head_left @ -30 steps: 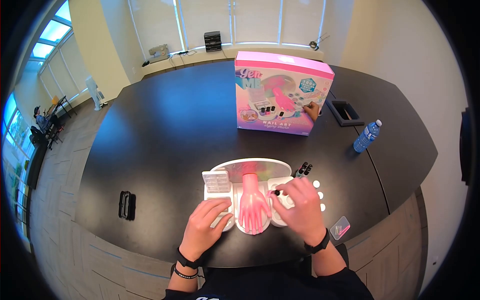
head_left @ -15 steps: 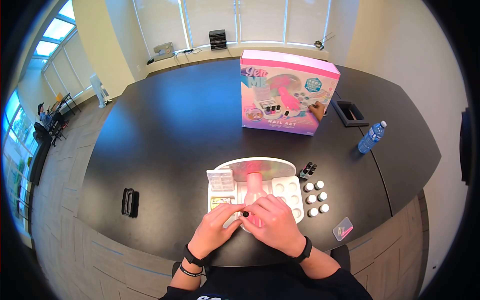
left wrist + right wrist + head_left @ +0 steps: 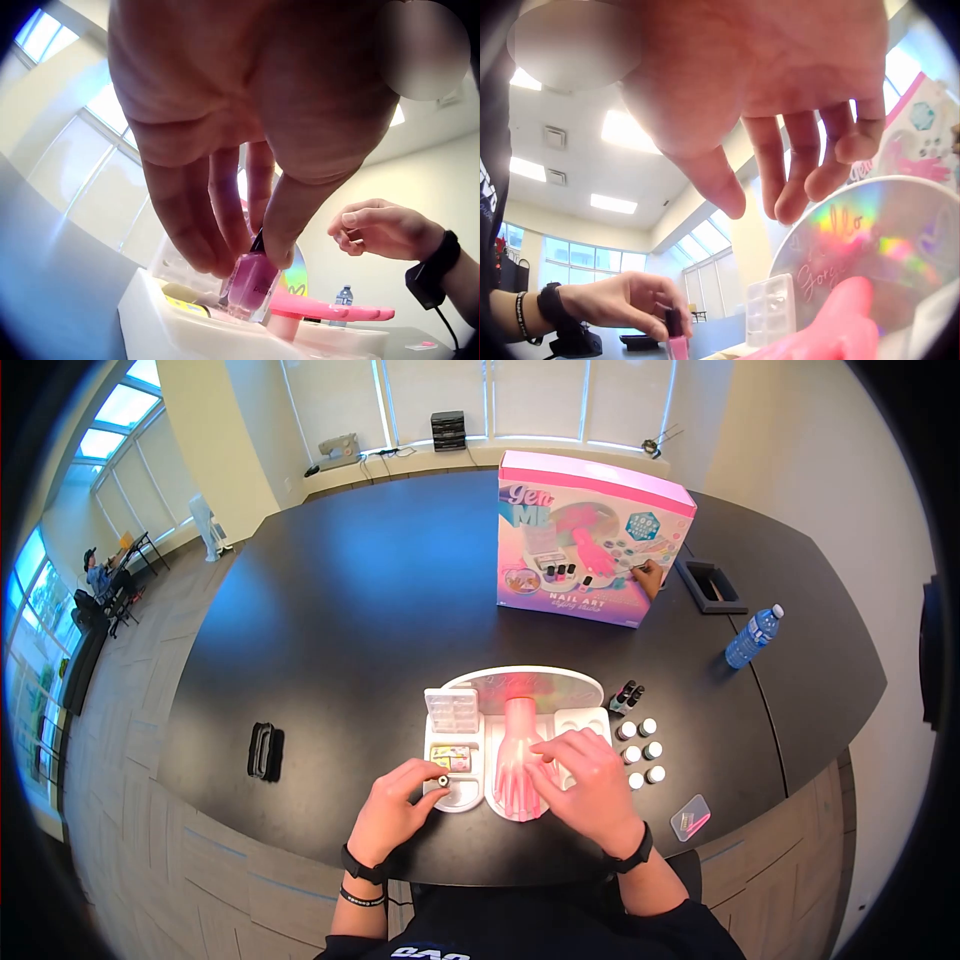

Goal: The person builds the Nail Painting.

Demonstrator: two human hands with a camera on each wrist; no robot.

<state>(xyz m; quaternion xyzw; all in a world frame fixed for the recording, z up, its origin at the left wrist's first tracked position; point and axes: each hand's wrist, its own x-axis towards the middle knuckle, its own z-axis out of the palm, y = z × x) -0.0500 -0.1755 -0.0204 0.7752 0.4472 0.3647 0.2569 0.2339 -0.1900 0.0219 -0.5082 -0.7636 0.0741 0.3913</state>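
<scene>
Leftmost on the table lies a black case [image 3: 265, 751], well apart from the work. Next comes the left hand [image 3: 397, 807], thumb and fingers pinching the dark cap of a pink bottle [image 3: 253, 285]. The bottle hangs below these fingertips, long axis close to upright with a slight tilt, cap uppermost, at the near left end of the white tray [image 3: 139, 315]; whether its base rests there I cannot tell. A yellow packet [image 3: 452, 759] sits in the compartment just beyond it. To the bottle's right, apart from it, stretches the pink model [image 3: 520, 745], fingers toward the person, so its long axis runs away from the body and the bottle lies about level with the fingers. Right of that, the right hand [image 3: 585, 780] hovers above the model, thumb and fingers apart, nothing visible between them. That gap across the model is the relation that counts: the left hand has the bottle, the right is on the far side. Farthest right stand white-topped pots [image 3: 652, 750].
</scene>
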